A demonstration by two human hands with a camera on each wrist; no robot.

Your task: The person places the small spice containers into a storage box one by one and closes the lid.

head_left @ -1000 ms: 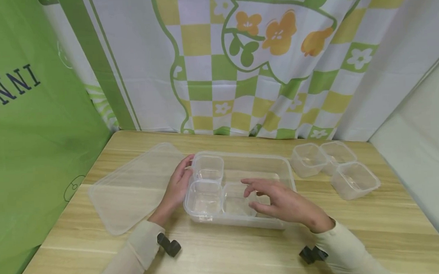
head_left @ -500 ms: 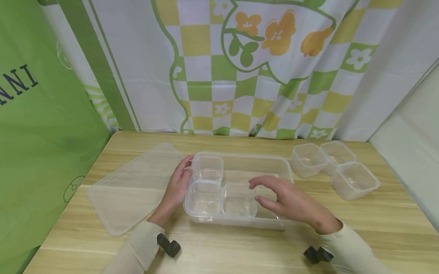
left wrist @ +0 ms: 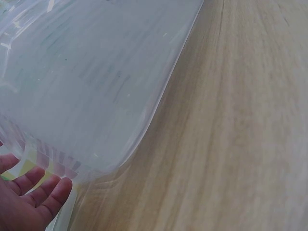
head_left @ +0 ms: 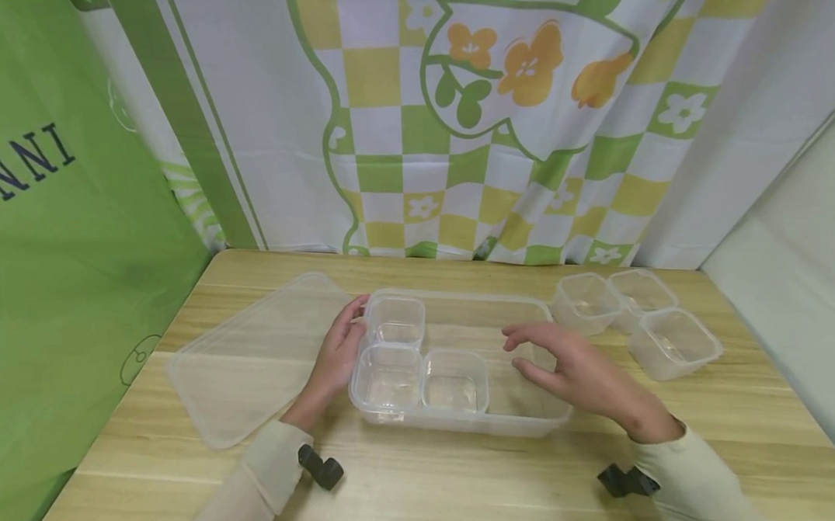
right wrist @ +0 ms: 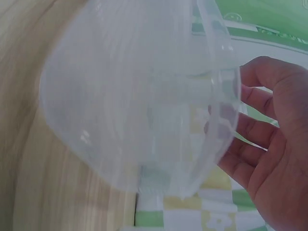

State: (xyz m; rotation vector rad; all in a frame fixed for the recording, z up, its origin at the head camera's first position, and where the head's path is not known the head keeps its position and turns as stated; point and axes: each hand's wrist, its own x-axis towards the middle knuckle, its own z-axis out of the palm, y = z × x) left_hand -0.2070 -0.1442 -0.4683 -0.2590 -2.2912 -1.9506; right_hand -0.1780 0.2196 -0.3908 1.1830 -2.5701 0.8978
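The clear rectangular container (head_left: 515,422) sits mid-tabletop (head_left: 435,497), mouth up, its long axis running from 9 to 3 o'clock with the 3 o'clock end a touch nearer the person. Inside it, one square cup (head_left: 395,324) stands at 10 o'clock, a second cup (head_left: 391,378) at 8 and a third cup (head_left: 456,379) at 6. Three loose cups (head_left: 675,345) lie outside toward 2 to 3 o'clock. The left hand (head_left: 337,345) rests against the 9 o'clock end, fingers fairly straight. The right hand (head_left: 583,374) is loosely open at the 3 o'clock end, thumb apart, holding nothing. Compared with a second ago, the right hand has shifted from the third cup toward 3 o'clock, uncovering that cup; the container and left hand look unmoved.
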